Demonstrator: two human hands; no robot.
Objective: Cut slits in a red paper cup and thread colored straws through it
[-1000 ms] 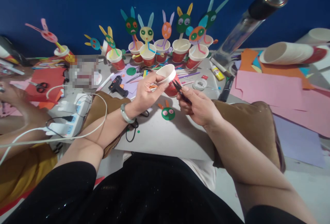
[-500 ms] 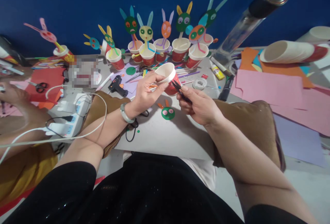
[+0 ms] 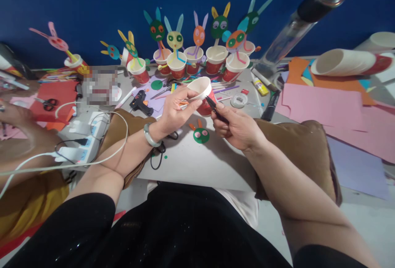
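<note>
My left hand (image 3: 176, 109) pinches a red-and-white paper cup (image 3: 203, 87) by its rim, thumb outside and fingers at the inner edge. The cup is tilted, its mouth facing up. In my right hand (image 3: 237, 127) is a slim black pointed tool (image 3: 212, 104), gripped with the thumb along it; its exact kind is hard to make out. The tip meets or nearly meets the cup's side just below the rim. Below the cup, a green paper rabbit face (image 3: 200, 135) with pink eyes and orange ears lies on the white table (image 3: 197, 165).
Behind stand several cups (image 3: 177, 70) with paper rabbit heads. A black glue gun (image 3: 141, 103) and tape roll (image 3: 239, 100) lie near. Brown cushions (image 3: 293, 152) flank me. At left are a power strip (image 3: 92, 136) with cables and a co-worker's arm (image 3: 21, 132); at right, pink paper (image 3: 327, 103).
The cup has tipped slightly and shifted a little to the right and down. In my right hand, the black tool's tips look closer together. Both hands otherwise keep their places.
</note>
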